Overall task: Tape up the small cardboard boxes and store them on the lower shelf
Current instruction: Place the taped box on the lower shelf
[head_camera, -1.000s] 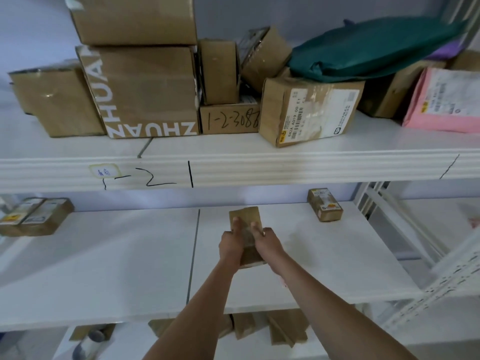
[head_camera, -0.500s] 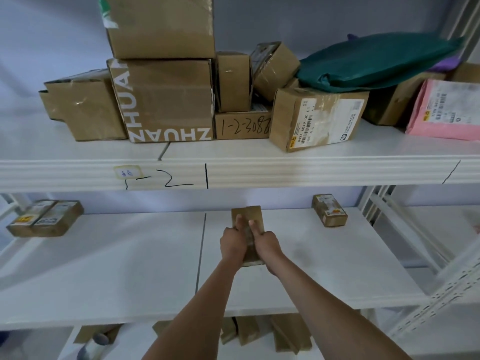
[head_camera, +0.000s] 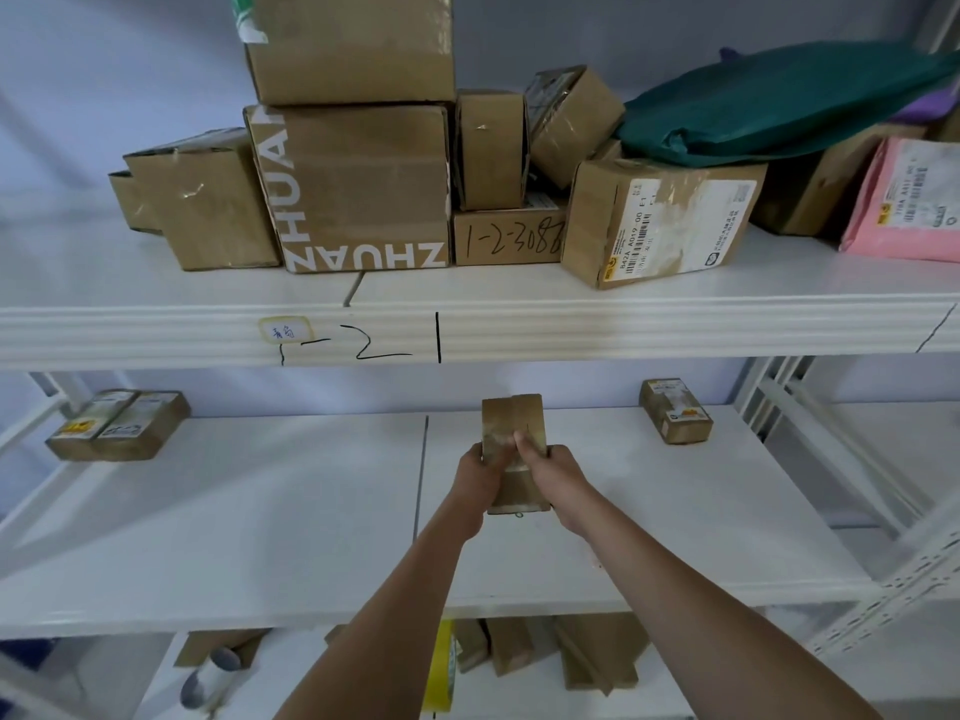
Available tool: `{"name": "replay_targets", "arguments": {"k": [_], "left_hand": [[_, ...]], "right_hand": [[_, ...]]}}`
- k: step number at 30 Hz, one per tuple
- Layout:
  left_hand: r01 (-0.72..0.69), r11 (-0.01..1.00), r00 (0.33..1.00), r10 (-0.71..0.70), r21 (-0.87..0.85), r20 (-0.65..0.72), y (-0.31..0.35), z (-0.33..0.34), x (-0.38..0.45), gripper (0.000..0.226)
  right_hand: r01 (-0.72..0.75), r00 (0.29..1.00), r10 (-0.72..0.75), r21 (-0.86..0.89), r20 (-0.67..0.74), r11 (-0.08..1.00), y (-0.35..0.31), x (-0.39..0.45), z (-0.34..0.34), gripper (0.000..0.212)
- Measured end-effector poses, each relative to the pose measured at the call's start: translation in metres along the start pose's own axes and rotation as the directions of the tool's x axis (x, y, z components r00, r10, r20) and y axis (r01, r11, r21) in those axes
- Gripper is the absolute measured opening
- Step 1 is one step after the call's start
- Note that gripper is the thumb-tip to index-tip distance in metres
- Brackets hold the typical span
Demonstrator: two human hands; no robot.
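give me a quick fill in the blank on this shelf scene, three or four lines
1. The small cardboard box is held by ____ hands.
2. The green bundle lies on the ____ shelf.
3. The box marked ZHUAN has another box stacked ____ it.
4. The pink parcel sits at the far ____ of its shelf.

Missing words: both; upper; on top of; right

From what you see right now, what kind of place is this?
Probably a parcel storeroom or small warehouse. White metal shelving bears a handwritten location code, brown cardboard boxes with shipping labels crowd the upper shelf, and a pink mailer bag lies beside them.
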State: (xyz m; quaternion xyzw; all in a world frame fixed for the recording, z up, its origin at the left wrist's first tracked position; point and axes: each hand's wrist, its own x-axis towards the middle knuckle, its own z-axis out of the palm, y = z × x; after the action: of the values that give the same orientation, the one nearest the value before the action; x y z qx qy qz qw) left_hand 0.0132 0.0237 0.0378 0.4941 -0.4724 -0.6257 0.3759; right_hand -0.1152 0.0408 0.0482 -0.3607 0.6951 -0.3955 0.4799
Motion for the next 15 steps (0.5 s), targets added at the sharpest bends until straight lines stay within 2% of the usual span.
{"name": "replay_targets", "arguments": {"k": [5, 7, 10, 11, 13, 15], "left_hand": [[0.020, 1.000, 1.000, -0.020, -0.004, -0.021, 0.000, 0.004, -0.003, 0.054], [0.008, 0.987, 0.994, 0.009, 0.160, -0.109, -0.001, 0.004, 0.003, 0.053], [-0.100, 0.898, 0.957, 0.205, 0.429, -0.205, 0.001, 0.004, 0.007, 0.036], [-0.115, 0.893, 0.958, 0.216, 0.434, -0.191, 0.001, 0.005, 0.008, 0.030], [-0.075, 0.943, 0.986, 0.119, 0.323, -0.119, 0.003, 0.008, 0.006, 0.027], [-0.044, 0.985, 0.998, 0.051, 0.165, -0.037, 0.005, 0.010, 0.003, 0.039]], "right_hand": [[-0.008, 0.998, 0.010, 0.033, -0.057, 0.999, 0.000, -0.001, 0.003, 0.056], [-0.032, 0.993, 0.039, 0.065, -0.109, 0.997, 0.002, 0.001, 0.002, 0.056], [-0.012, 0.981, 0.014, 0.010, -0.193, 1.000, 0.005, 0.002, 0.000, 0.060], [0.008, 0.978, -0.005, 0.012, -0.208, 1.000, 0.006, 0.001, -0.001, 0.061], [0.043, 0.980, -0.037, 0.025, -0.193, 0.999, 0.006, 0.002, 0.000, 0.058], [0.092, 0.979, -0.082, 0.047, -0.185, 0.995, 0.007, 0.003, -0.002, 0.044]]}}
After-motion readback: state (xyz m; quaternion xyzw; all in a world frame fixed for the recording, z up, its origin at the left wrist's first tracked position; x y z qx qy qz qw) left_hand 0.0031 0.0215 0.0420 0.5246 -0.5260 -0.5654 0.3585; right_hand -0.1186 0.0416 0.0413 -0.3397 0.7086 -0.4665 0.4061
